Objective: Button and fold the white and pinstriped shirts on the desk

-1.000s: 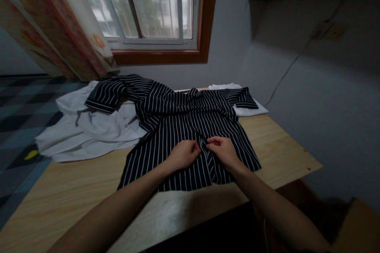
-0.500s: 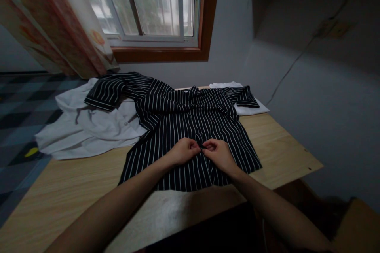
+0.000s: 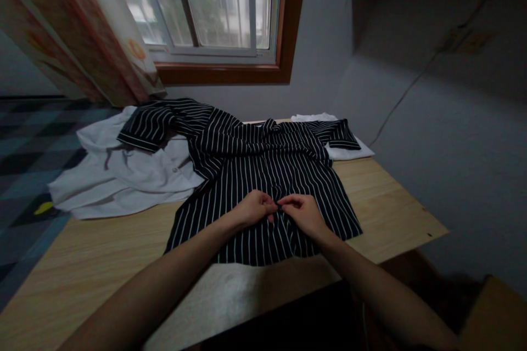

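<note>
A black shirt with thin white stripes (image 3: 247,164) lies spread flat on a light wooden table (image 3: 391,208), collar toward the window. My left hand (image 3: 253,208) and my right hand (image 3: 302,211) meet at the shirt's front opening, low on its middle. Both pinch the striped cloth there, fingertips almost touching. What sits between the fingertips is too small to make out. One striped sleeve lies over the white garment at the left, the other over white cloth at the right.
A crumpled white shirt (image 3: 123,175) lies at the table's left, hanging over its edge. A folded white cloth (image 3: 348,151) sits at the far right. Behind are a window (image 3: 206,5), a patterned curtain (image 3: 82,27) and a grey wall. Chequered floor shows at the left.
My two hands have drawn closer together at the shirt's front opening, from a small gap to fingertips nearly touching. The shirt has stayed in place.
</note>
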### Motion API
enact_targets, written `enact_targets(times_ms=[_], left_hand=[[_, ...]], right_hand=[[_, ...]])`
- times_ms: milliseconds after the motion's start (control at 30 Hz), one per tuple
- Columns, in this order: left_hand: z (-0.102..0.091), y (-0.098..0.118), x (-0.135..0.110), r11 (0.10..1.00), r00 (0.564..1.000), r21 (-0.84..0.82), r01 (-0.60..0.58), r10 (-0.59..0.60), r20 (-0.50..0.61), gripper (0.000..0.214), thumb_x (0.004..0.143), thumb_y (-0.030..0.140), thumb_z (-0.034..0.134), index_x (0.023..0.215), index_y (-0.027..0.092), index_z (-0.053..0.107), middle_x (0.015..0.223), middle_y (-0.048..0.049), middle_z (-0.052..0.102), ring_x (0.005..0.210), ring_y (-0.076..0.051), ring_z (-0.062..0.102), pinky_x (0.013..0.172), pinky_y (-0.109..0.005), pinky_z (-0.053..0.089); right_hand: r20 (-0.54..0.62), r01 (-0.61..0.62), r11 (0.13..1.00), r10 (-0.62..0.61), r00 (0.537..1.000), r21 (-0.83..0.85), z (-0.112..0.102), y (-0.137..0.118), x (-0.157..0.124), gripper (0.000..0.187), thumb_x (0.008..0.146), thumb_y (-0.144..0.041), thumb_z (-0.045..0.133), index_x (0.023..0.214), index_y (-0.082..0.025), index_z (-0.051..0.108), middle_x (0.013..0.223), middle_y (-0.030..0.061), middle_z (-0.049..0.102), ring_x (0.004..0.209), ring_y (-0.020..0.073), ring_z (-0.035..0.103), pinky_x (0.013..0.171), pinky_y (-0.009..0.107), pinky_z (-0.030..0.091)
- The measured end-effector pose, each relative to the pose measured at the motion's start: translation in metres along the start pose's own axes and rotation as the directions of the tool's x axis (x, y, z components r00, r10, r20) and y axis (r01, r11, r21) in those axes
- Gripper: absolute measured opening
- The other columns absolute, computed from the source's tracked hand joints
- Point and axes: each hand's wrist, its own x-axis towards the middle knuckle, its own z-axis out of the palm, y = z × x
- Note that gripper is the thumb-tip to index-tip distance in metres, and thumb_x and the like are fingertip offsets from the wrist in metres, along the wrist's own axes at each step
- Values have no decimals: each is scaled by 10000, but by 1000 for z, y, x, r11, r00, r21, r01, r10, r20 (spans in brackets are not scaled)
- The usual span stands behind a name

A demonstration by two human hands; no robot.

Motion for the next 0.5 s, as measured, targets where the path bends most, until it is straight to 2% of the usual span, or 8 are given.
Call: enact_targets(times_ms=[200,367,433,500], left_hand=[[0,2,-1,993,997,-100,67,-64,30,121,822,218,533,750,138,588,599,3,637,392,-58,343,426,-232,216],[0,5,-2,989,995,-116,88,-83,47,94,825,187,531,764,132,577,608,10,644,373,-42,366,401,-210,228],[0,5,-3,987,995,-130,90,-84,55,93,828,183,528,760,133,567,610,13,643,367,-38,364,390,-204,222],[0,4,-3,986,995,-142,90,-81,65,82,829,180,528,773,134,565,621,13,647,365,-37,364,380,-200,217]], right_hand=[[-1,-12,991,12,1000,131,-2,2,3,122,672,-189,616,752,-189,707,745,15,708,688,148,645,668,281,507],[50,-130,958,121,991,257,-2,1,3,139,646,-251,692,760,-171,684,725,26,705,633,135,634,603,261,516],[47,-127,960,119,992,250,-1,0,3,148,652,-268,693,761,-169,674,694,20,694,607,133,628,577,256,518],[21,-64,981,61,998,185,0,-1,2,135,645,-256,702,744,-175,659,668,9,678,611,137,632,588,259,530]])
